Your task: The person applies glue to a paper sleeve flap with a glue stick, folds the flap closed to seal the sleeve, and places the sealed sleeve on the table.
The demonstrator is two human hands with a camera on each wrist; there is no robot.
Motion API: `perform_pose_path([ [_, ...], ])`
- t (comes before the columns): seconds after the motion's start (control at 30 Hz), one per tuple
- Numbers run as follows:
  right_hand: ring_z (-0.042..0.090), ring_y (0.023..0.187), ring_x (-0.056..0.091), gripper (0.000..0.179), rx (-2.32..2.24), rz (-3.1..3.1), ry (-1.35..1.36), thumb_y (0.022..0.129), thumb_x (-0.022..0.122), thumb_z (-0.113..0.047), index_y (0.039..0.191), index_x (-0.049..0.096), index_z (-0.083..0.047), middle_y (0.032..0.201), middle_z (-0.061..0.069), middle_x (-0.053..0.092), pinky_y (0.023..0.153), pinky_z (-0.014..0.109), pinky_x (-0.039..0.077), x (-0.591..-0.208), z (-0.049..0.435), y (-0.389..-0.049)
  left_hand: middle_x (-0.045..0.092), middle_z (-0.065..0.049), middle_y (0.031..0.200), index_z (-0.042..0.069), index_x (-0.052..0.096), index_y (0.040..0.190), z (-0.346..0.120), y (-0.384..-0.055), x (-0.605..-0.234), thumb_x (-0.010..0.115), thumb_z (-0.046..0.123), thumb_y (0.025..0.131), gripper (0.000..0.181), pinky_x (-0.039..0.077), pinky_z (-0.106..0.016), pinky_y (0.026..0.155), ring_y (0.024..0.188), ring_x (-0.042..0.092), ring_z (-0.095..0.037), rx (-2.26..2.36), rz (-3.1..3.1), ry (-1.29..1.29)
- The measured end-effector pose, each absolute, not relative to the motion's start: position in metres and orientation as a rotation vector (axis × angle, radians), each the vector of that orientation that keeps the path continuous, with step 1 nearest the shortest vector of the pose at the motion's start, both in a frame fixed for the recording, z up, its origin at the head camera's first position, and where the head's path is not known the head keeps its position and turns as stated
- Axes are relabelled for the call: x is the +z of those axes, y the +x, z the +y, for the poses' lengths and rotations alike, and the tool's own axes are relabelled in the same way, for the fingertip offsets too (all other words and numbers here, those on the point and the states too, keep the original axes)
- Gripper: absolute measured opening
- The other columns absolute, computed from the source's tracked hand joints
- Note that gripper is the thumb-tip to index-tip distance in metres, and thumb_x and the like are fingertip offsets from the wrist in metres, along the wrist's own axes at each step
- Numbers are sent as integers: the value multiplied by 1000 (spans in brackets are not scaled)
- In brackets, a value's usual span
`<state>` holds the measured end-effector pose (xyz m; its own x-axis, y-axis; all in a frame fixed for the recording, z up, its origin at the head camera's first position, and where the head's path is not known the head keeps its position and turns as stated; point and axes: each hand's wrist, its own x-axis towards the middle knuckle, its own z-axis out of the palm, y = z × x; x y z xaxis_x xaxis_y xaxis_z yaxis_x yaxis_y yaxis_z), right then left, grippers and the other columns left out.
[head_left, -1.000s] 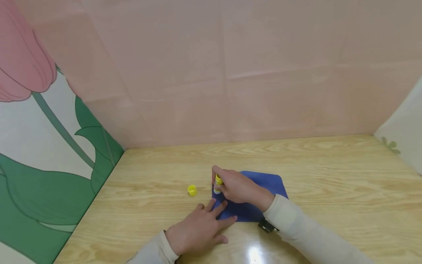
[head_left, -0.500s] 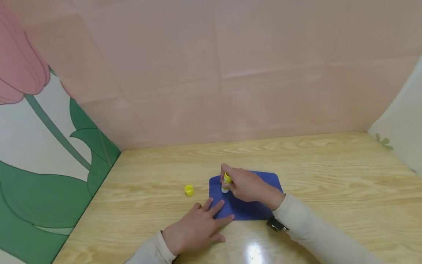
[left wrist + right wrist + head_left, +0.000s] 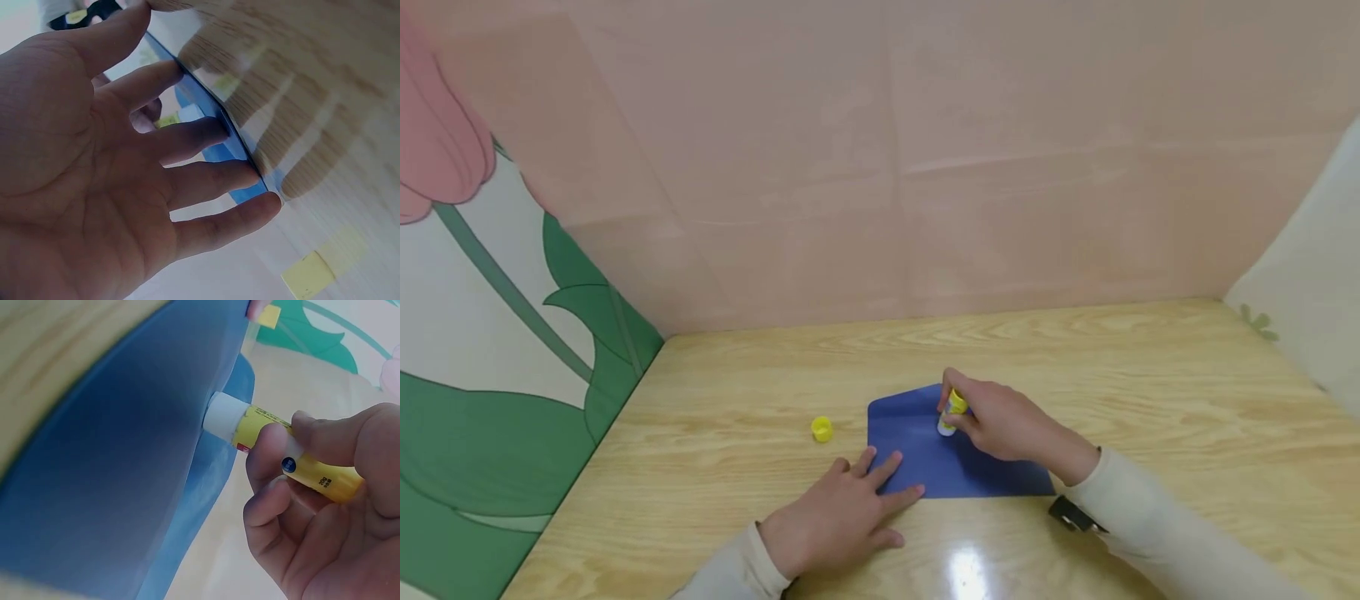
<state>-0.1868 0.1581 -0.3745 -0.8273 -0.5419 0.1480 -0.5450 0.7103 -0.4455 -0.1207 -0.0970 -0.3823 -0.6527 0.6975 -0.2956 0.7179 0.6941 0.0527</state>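
A blue envelope [image 3: 902, 442] lies on the table, its flap folded out on the far side. My right hand [image 3: 1011, 421] pinches an uncapped yellow and white glue stick [image 3: 952, 414] tilted over it. In the right wrist view the white end of the glue stick [image 3: 226, 417] meets the blue surface near the flap crease. My left hand [image 3: 842, 512] is spread, its straight fingertips resting on the envelope's near left corner. In the left wrist view those fingers [image 3: 212, 181] reach the blue edge. The yellow cap [image 3: 822, 429] stands on the table left of the envelope.
The wood-patterned table [image 3: 737, 375] reaches back to a pink cloth backdrop [image 3: 880, 167]. A tulip-print panel [image 3: 497, 433] borders the left side, and a white panel [image 3: 1307, 275] the right. A black strap [image 3: 1072, 514] sits at the right wrist.
My right hand has slid the glue stick rightward along the envelope, from its left edge to about the middle. The left hand stays on the near left corner.
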Motion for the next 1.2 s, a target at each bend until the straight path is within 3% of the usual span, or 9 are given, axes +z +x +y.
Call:
perform_pose_path([
  [0.9,2,55,42,14,776,-2913,765,97,64,-16,106,53,-19,80,-5,66,51,22,38,-370,241,-177,28,-9,163,45,30,153,-95,-121,-385,43,56,100,56,43,-58,107,147,33,-41,-75,2618,1142],
  [1.2,2,52,38,18,783,-2902,779,96,65,-11,105,52,-17,68,-6,57,50,22,37,-373,246,-179,27,-9,163,44,31,153,-98,-120,-384,45,55,100,56,41,-58,108,147,32,-42,-52,2606,1114],
])
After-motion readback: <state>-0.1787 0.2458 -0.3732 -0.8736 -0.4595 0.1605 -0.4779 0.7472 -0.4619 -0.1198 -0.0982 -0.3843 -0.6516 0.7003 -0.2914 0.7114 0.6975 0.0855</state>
